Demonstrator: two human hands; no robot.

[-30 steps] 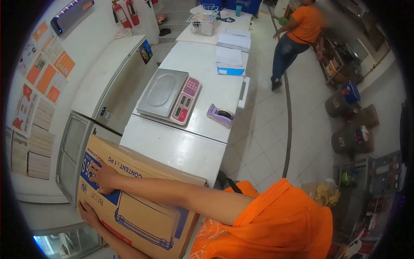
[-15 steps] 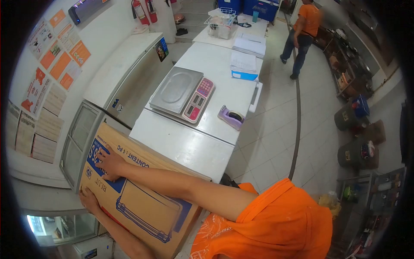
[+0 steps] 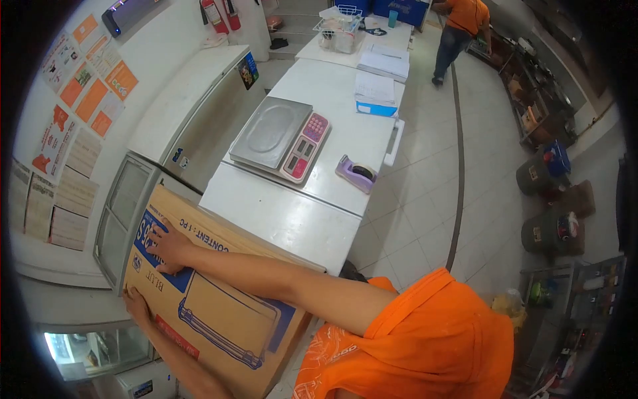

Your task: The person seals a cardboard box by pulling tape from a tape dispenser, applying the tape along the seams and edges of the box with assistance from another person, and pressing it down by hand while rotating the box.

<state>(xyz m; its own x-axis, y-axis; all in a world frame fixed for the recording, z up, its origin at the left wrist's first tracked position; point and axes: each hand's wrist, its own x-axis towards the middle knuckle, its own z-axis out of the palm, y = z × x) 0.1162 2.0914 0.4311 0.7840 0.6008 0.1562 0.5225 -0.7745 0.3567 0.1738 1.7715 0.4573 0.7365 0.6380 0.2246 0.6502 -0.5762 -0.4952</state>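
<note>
A large brown cardboard box (image 3: 232, 292) lies in front of me, printed with blue panels, a line drawing and upside-down "CONTENT: 1 PC". My right hand (image 3: 171, 247) rests palm down on its top face, fingers spread over a blue printed panel. At the box's left edge, my left hand (image 3: 137, 304) grips the border, with some fingers hidden by the side. A red label shows beside my left forearm.
Beyond the box, a white counter (image 3: 279, 219) carries a digital scale (image 3: 272, 133), a purple tape dispenser (image 3: 357, 174), paper stacks (image 3: 375, 93) and a wire basket (image 3: 339, 30). A person in orange (image 3: 463, 20) is in the aisle. Buckets (image 3: 548, 233) line the right wall.
The person in orange has walked farther away down the aisle. Both my hands stay on the box, with my left forearm shifted slightly so more of the red label shows.
</note>
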